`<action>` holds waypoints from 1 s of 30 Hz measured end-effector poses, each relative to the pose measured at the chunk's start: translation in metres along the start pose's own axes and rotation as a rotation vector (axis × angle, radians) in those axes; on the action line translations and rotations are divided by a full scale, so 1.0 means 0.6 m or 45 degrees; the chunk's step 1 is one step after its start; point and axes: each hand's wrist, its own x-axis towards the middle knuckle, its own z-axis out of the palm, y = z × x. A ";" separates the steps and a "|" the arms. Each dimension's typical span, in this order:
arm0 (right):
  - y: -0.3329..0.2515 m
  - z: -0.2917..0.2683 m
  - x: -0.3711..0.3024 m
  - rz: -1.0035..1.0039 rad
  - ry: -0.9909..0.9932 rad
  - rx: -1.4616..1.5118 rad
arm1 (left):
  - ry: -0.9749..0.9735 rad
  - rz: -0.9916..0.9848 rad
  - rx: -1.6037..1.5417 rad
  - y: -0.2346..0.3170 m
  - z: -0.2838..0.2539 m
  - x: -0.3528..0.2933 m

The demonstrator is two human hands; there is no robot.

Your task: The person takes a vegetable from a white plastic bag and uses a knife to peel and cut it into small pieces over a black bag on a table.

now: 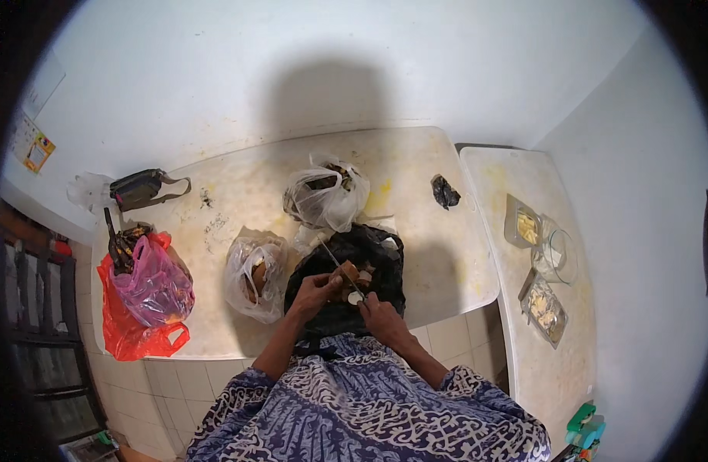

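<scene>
Over a black plastic bag [312, 269] at the near middle of the table, my left hand [317, 294] is closed around a brown-skinned chunk [349, 269] that looks like a root vegetable. My right hand [381, 316] grips a knife [332, 256], its long thin blade slanting up and left past the chunk. A round pale piece [355, 297] shows close to the right fingers. Brown peelings [364, 276] lie on the black bag just beyond. The exact contact between blade and chunk is too small to make out.
Left of the black bag stands a clear bag [255, 277] with brown things inside; a white bag [327, 196] sits behind. Red [131, 339] and pink [155, 285] bags and a dark pouch [142, 189] are at left. The right-hand table holds trays of pale pieces [545, 312] and a glass bowl [558, 258].
</scene>
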 end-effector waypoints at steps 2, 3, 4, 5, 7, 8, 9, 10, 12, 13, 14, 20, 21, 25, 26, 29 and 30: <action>0.006 0.008 0.001 -0.061 0.079 0.022 | -0.092 0.074 -0.770 -0.002 0.008 -0.007; 0.008 0.011 -0.001 -0.126 0.165 0.042 | -0.090 0.067 -0.770 -0.001 0.003 -0.011; 0.010 0.011 -0.001 -0.121 0.168 0.042 | -0.208 -0.062 -0.896 0.023 0.000 -0.014; 0.011 0.010 0.001 -0.158 0.220 0.039 | -0.322 -0.189 -1.020 0.042 -0.002 -0.017; 0.014 0.011 0.003 -0.197 0.276 0.035 | -0.294 -0.192 -0.999 0.061 0.010 -0.024; 0.017 0.012 0.003 -0.226 0.286 0.030 | -0.265 -0.197 -0.978 0.066 0.013 -0.023; 0.020 0.013 0.004 -0.254 0.296 0.025 | -0.268 -0.195 -0.976 0.066 0.007 -0.019; 0.018 0.010 0.003 -0.252 0.296 0.025 | -0.300 -0.193 -0.895 0.062 -0.003 -0.019; 0.015 0.003 0.002 -0.128 0.175 0.101 | -0.334 -0.193 -0.814 0.050 -0.005 -0.013; 0.015 0.000 0.002 -0.128 0.174 0.100 | -0.334 -0.140 -0.858 0.043 -0.001 -0.009; 0.016 -0.004 0.001 -0.105 0.147 0.067 | -0.333 -0.087 -0.902 0.036 0.001 -0.006; 0.027 -0.021 -0.022 -0.111 0.053 -0.054 | -0.115 0.023 -0.482 0.061 -0.016 -0.003; 0.031 -0.017 -0.025 -0.125 0.092 -0.054 | -0.116 0.025 -0.482 0.058 -0.014 0.005; -0.019 -0.032 -0.020 -0.247 0.216 0.049 | -0.146 -0.042 -0.488 0.054 -0.022 0.005; -0.032 -0.035 -0.016 -0.323 0.286 0.118 | -0.140 -0.099 -0.404 0.058 -0.022 0.004; -0.028 -0.023 -0.002 -0.305 0.308 0.181 | -0.158 0.003 -0.500 0.053 -0.014 -0.004; -0.023 -0.019 0.002 -0.209 0.255 0.173 | -0.159 0.004 -0.497 0.054 -0.013 -0.004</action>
